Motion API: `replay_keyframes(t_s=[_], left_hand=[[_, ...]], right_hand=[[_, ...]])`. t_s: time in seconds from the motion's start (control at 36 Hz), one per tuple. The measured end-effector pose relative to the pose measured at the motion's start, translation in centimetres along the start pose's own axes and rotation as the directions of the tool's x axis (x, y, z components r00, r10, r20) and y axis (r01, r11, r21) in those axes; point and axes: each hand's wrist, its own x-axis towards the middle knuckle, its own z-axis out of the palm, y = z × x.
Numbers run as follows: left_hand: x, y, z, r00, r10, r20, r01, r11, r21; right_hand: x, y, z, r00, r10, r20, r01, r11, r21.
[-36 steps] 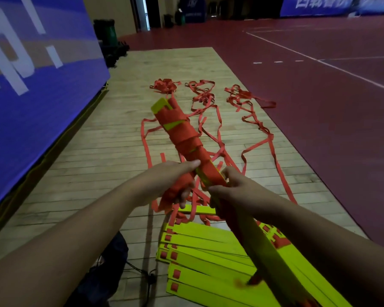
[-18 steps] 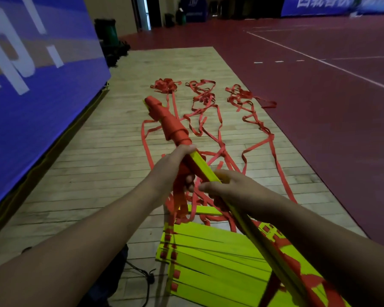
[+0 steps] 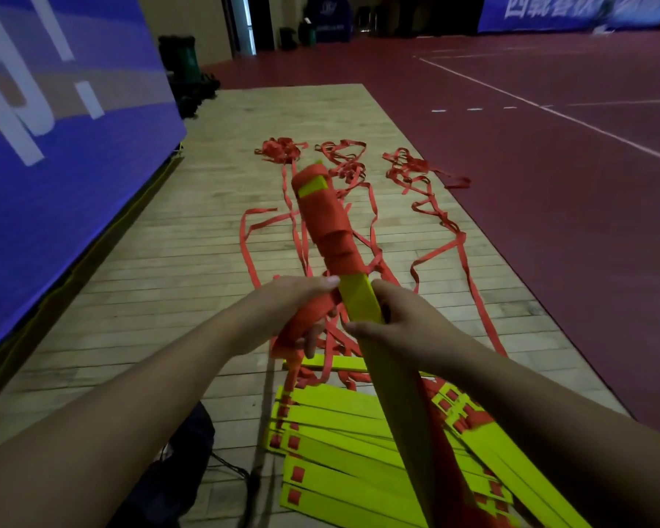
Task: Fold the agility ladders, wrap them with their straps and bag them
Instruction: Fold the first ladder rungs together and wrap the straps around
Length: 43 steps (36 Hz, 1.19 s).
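The right grip [image 3: 393,322] is closed round the folded ladder bundle [image 3: 359,299] just below its wrapped section. The left grip [image 3: 302,310], fingers curled, holds the red strap [image 3: 309,322] beside it, with the band leading across to the bare yellow rungs. The bundle is held in the air, tilted up and away from the person, above the wooden floor [image 3: 149,291]. Risk one: if strap tension drops at the left grip, the finished turns [image 3: 328,230] are likely to loosen and slide; a yellow gap already shows near the far end. Risk two: the strap appears to feed from the loose straps [image 3: 435,230] trailing in tangles on the floor, and a snag or knot there would jerk the band or drag neighbouring ladders along. Risk three: the near end of the bundle passes over the stack of flat rungs [image 3: 332,451] lying on the floor, and a swing could scatter it. A dark bag [image 3: 176,463] lies on the floor below the left forearm.
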Motion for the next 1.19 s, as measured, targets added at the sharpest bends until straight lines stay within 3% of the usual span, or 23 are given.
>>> replay_keyframes(t_s=[0.06, 0.14, 0.22, 0.31, 0.36, 0.42, 0.58, 0.69, 0.78, 0.86, 1.08, 1.19], left_hand=[[-0.1, 0.2, 1.1, 0.999, 0.021, -0.049, -0.021, 1.0, 0.0], [0.1, -0.2, 3.0, 0.979, 0.047, -0.2, -0.037, 0.998, 0.056], [0.1, -0.3, 3.4, 0.939, 0.072, -0.337, -0.07, 0.997, 0.018], [0.4, 0.3, 2.5, 0.898, 0.062, -0.436, -0.091, 0.995, -0.044], [0.4, 0.6, 1.6, 0.888, 0.069, -0.455, -0.115, 0.991, -0.074], [0.3, 0.5, 0.8, 0.911, 0.106, -0.397, -0.177, 0.973, -0.146], [-0.5, 1.0, 0.2, 0.95, 0.123, -0.285, -0.242, 0.87, -0.43], [-0.5, 1.0, -0.3, 0.96, 0.069, -0.27, -0.199, 0.849, -0.489], [-0.4, 0.7, -0.7, 0.969, 0.054, -0.241, -0.165, 0.869, -0.467], [-0.3, 0.3, -1.3, 0.988, 0.047, -0.145, -0.1, 0.918, -0.385], [0.3, -1.5, -3.1, 0.988, -0.069, -0.139, 0.075, 0.996, 0.044], [0.4, -1.0, -2.3, 0.996, -0.051, -0.078, 0.055, 0.997, 0.052]], right_hand=[[-0.1, -0.1, 0.6, 0.999, -0.038, -0.009, 0.035, 0.974, -0.224], [-0.5, -0.6, 1.8, 0.993, -0.116, -0.034, 0.081, 0.847, -0.525], [-0.8, -1.1, 2.4, 0.982, -0.183, -0.04, 0.122, 0.787, -0.604], [-1.1, -1.7, 2.1, 0.96, -0.269, -0.076, 0.207, 0.867, -0.454], [-1.0, -1.9, 1.7, 0.962, -0.224, -0.154, 0.191, 0.961, -0.201], [-0.7, -1.9, 1.4, 0.975, -0.139, -0.175, 0.139, 0.99, -0.014], [-0.5, -0.6, 0.3, 0.986, 0.13, 0.108, -0.149, 0.969, 0.197], [-0.6, -1.2, -0.4, 0.946, 0.158, 0.284, -0.272, 0.863, 0.426], [-1.0, -1.7, -0.1, 0.879, 0.116, 0.462, -0.361, 0.796, 0.487], [-1.6, -1.9, 0.7, 0.852, 0.068, 0.519, -0.377, 0.768, 0.518], [-1.5, -1.0, 0.1, 0.914, 0.094, 0.394, -0.299, 0.814, 0.498], [-1.4, -0.8, 0.3, 0.932, 0.149, 0.33, -0.3, 0.827, 0.475]])
